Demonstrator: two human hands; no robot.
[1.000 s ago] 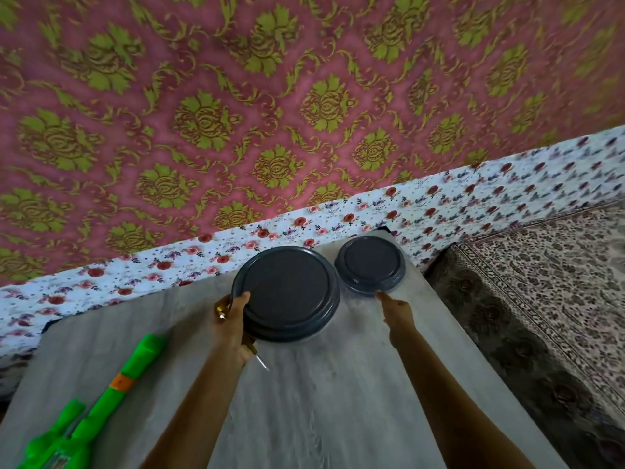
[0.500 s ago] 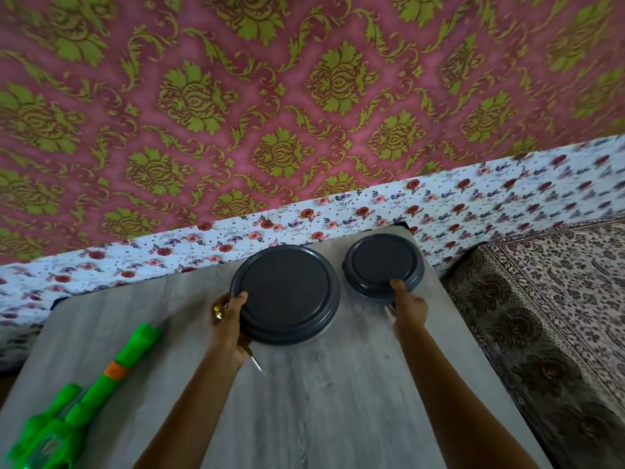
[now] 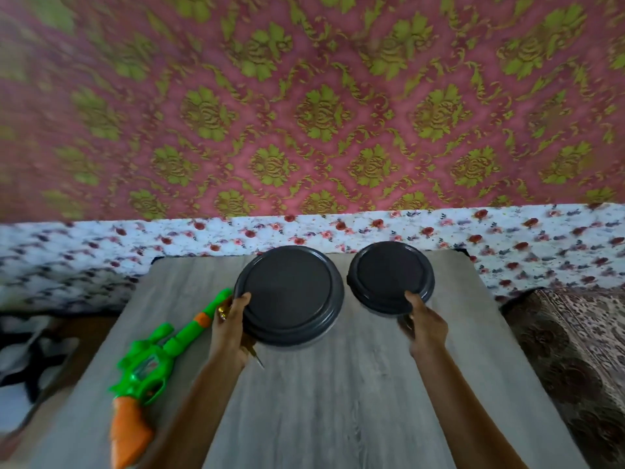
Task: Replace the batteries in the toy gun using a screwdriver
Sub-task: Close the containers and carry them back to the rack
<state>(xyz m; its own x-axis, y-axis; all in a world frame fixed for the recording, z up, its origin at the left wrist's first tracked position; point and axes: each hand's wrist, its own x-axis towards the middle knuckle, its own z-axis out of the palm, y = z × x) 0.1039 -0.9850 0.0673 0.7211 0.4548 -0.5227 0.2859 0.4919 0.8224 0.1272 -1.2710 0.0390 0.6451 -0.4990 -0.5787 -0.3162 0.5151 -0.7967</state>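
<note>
On the grey wood-grain surface stand two dark round containers, lids on and contents hidden. The left hand grips the near rim of the larger container, and the right hand grips the rim of the smaller container just beside it. The green toy gun, with an orange grip and barrel band, lies left of the left hand, from which a screwdriver tip pokes out.

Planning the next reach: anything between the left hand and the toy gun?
Nothing visible. The toy gun lies on the table just left of the left hand, which grips the large dark lid.
</note>
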